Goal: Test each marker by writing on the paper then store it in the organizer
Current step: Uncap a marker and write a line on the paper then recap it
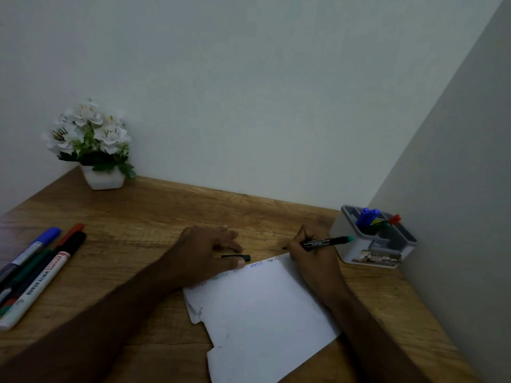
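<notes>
**Writing test at the top edge of the paper**

The right hand (312, 255) grips a black marker with a green end (327, 241). Its tip is hidden by the fingers, at the far right corner of the paper (262, 308), so I judge that the writing test of this marker is in hand. A row of small letters already runs along that top edge. The left hand (204, 252) lies flat with straight fingers on the far left part of the sheet and presses it to the worktop (154, 211). A black cap (236, 257) lies just beside its fingertips, probably the cap of this marker.

Next, the marker should get its cap and go into the organizer (376, 239), which stands near the right hand, against the wall, with blue, red and green markers already inside. Its compartment looks rather full, so the marker must enter upright.

A group of untested markers (36, 272) waits at the far left, well apart. A pot of white flowers (91, 142) stands in the far corner and blocks nothing.
</notes>
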A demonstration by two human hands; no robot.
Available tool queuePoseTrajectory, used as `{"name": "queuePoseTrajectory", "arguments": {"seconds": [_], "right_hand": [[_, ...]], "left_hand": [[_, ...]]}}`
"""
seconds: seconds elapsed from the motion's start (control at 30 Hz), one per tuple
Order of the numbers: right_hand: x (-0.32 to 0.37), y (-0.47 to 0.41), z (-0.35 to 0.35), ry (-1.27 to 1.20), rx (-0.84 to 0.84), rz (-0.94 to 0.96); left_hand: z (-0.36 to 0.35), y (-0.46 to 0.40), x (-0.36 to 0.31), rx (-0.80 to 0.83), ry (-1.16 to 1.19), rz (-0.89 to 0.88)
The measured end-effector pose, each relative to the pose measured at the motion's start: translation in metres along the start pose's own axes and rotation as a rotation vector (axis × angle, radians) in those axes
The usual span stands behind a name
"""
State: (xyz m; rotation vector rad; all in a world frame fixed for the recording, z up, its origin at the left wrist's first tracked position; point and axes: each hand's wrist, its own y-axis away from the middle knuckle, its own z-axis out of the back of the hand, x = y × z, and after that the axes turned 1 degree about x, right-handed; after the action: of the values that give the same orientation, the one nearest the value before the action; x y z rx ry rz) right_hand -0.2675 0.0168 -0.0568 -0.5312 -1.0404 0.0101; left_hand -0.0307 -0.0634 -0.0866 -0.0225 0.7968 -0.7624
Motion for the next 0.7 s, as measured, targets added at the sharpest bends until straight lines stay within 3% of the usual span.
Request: {"name": "queuePoseTrajectory", "arguments": {"seconds": [0.1,0.23,0.3,0.43,0.6,0.7], "right_hand": [[0.007,0.000,0.002,0.114,0.035,0.144],[0.020,0.005,0.003,0.149,0.096,0.212],[0.024,0.007,0.003,0.043,0.119,0.130],[0.031,0.007,0.001,-0.392,0.143,-0.010],[0.030,0.009,0.001,-0.493,0.143,-0.004],[0.032,0.009,0.000,-0.520,0.139,0.016]], "left_hand": [[0.001,0.000,-0.004,-0.115,0.176,-0.011],[0.005,0.003,-0.006,-0.107,0.016,-0.084],[0.004,0.003,-0.008,-0.122,-0.104,-0.101],[0.005,0.003,-0.020,-0.153,-0.173,-0.005],[0.008,0.004,-0.025,-0.200,0.171,-0.093],[0.008,0.004,-0.031,-0.179,0.219,-0.142]]}}
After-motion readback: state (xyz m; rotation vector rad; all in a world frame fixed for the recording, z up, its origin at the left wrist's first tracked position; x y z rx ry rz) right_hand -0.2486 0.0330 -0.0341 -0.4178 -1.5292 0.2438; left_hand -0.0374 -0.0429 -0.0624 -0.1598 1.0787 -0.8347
